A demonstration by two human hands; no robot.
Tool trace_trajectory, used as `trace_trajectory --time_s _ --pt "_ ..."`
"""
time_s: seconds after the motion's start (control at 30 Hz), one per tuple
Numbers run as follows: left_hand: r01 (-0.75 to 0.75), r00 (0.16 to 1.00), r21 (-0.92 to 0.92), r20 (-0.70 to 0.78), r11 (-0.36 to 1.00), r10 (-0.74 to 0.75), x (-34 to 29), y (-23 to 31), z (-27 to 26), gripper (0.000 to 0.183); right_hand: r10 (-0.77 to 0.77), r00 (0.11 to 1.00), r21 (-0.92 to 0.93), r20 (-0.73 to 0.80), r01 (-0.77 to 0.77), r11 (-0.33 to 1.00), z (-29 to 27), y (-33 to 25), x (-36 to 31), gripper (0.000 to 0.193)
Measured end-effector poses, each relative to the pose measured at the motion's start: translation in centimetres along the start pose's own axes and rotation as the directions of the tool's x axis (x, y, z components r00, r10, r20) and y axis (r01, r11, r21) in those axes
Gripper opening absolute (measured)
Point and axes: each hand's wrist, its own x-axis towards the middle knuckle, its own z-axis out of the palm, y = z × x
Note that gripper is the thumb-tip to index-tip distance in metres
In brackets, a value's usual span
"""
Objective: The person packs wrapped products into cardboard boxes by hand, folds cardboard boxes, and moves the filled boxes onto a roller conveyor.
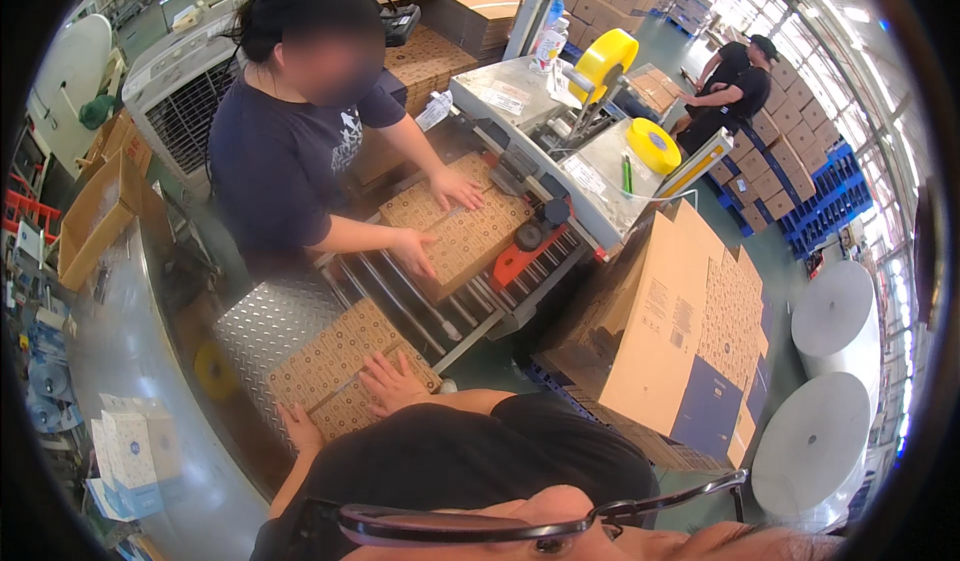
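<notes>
A patterned brown cardboard box (345,354) lies in front of me, partly on a metal diamond plate (262,316). A seam runs across its top between the flaps. My right hand (395,385) rests on the top with its fingers spread. At the box's near left edge is my left hand (301,429), fingers stretched out and touching the cardboard. Just beyond, a co-worker's two hands press on a second patterned box (455,223) at the taping machine (530,231), over the rollers (400,296).
The co-worker (290,151) stands across from me. Yellow tape rolls (604,65) sit on the machine. Flattened cartons (670,331) are stacked at right, beside large white rolls (810,441). A metal table (190,451) curves along my left. Farther back, another person (735,91) stands near stacked boxes.
</notes>
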Motion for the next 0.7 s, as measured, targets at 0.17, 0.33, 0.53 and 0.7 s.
trace_trajectory --time_s 0.17,0.33,0.53,0.7 --pt "-0.055 0.998 -0.069 0.000 0.996 0.055 -0.5 0.8 -0.1 0.063 -0.020 0.995 -0.042 -0.101 0.016 0.999 -0.4 -0.4 -0.3 0.074" --pt "-0.035 0.999 -0.051 0.021 0.998 0.036 0.2 -0.6 -0.2 0.063 0.002 0.995 -0.024 -0.098 -0.004 1.000 -0.6 -1.0 -0.5 0.073" --pt "0.034 0.994 -0.147 0.105 0.989 -0.019 -0.8 1.7 -0.6 0.065 0.028 0.997 -0.015 -0.068 -0.029 0.999 -0.2 -0.8 -0.7 0.077" --pt "-0.012 0.997 -0.133 0.067 0.991 0.022 0.5 -1.0 -0.1 0.066 0.017 0.997 -0.020 -0.079 -0.019 1.000 -0.1 -1.1 -0.6 0.078"
